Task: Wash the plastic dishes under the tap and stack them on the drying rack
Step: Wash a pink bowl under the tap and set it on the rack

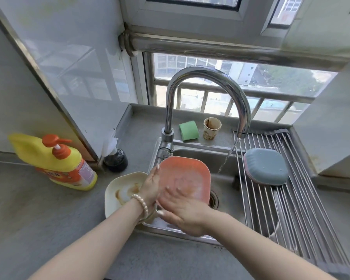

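Note:
An orange square plastic plate [187,172] is held tilted over the sink [202,154]. My left hand [150,185] grips its left edge, fingers curled behind the rim. My right hand [180,211] lies flat on the plate's face with straight, blurred fingers. Water runs from the chrome tap [208,77] to the right of the plate and misses it. A cream plate [121,190] with brown stains lies on the counter left of the sink. A blue dish [267,165] rests upside down on a pink one on the drying rack [303,209].
A yellow dish soap bottle [57,160] with an orange pump stands on the left counter. A green sponge [188,130] and a stained paper cup [211,128] sit behind the sink. A dark bottle [116,159] stands in the corner. The rack's near half is bare.

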### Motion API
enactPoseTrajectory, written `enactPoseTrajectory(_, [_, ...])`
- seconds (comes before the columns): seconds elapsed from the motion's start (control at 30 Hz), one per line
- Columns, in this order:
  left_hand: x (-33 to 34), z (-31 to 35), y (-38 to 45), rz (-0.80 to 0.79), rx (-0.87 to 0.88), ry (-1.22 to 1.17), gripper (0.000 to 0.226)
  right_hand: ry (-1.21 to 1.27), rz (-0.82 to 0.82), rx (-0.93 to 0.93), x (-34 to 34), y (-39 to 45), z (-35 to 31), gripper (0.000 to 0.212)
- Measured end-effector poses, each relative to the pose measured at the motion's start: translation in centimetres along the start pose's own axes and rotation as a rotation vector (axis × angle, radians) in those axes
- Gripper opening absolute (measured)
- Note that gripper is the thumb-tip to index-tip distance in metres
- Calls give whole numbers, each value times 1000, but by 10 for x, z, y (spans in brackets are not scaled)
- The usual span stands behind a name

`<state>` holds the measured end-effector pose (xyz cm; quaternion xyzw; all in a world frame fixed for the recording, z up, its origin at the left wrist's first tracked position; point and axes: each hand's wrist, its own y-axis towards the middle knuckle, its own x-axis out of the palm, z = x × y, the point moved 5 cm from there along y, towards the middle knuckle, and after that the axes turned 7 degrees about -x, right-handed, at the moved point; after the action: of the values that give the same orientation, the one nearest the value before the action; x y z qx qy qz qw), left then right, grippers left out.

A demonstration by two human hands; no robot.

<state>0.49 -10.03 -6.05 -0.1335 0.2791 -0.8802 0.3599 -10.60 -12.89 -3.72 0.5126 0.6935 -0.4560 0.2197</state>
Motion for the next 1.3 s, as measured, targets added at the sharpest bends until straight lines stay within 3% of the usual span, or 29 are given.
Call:
enactPoseTrajectory(0.07, [-8, -3, 9, 4, 2, 51, 67, -93, -18, 51, -1, -18, 12, 71])
enactPoseTrajectory(0.13, [-3, -7, 11, -12, -17, 61, 62, -276, 67, 258, -16, -19, 38, 92])
enactPoseTrajectory(0.2, [11, -11, 3, -55, -51, -28, 57, -231, 131, 360, -25, -5, 50, 95])
enactPoseTrajectory(0.3, [21, -11, -2, -89, -106, -177, 50, 65, 187, 147, -16, 17, 24, 67])
enactPoseTrajectory(0.4, [4, -9, 8, -16, -89, -127, 67, 152, 105, -53, -3, -5, 4, 61])
enactPoseTrajectory(0.5, [1, -19, 18, -37, -75, -87, 77, -148, 93, 154, -6, -17, 36, 83])
enactPoseTrajectory(0.57, [13, -14, 6, -96, -70, -109, 63, -176, 154, 319, -19, -9, 53, 104])
enactPoseTrajectory(0.67, [25, -11, -1, -128, -84, -217, 40, 16, 243, 201, -19, 18, 39, 74])
enactPoseTrajectory(0.73, [19, -7, 3, -96, -64, -217, 45, 223, 286, 6, -15, 21, 15, 63])
enactPoseTrajectory(0.8, [10, -3, 7, -20, -20, -109, 60, 317, 268, -120, -5, 10, 3, 68])
enactPoseTrajectory(0.87, [1, 2, 15, 10, 65, 31, 66, 222, 227, -162, 9, -3, 11, 69])
enactPoseTrajectory(0.97, [-7, 19, 15, 77, 172, 216, 44, -63, 404, -211, 3, -24, 38, 55])
enactPoseTrajectory(1.03, [-7, 29, 12, 108, 221, 295, 37, -316, 381, -157, 3, -26, 59, 50])
enactPoseTrajectory(1.13, [-3, 32, 13, 207, 274, 333, 40, -515, 407, 180, 8, -15, 64, 57])
enactPoseTrajectory(1.23, [2, 30, 15, 278, 295, 351, 40, -251, 586, 146, 12, -9, 40, 24])
enactPoseTrajectory(1.3, [1, 32, 16, 283, 296, 368, 40, -247, 706, 91, 8, -13, 48, 17])
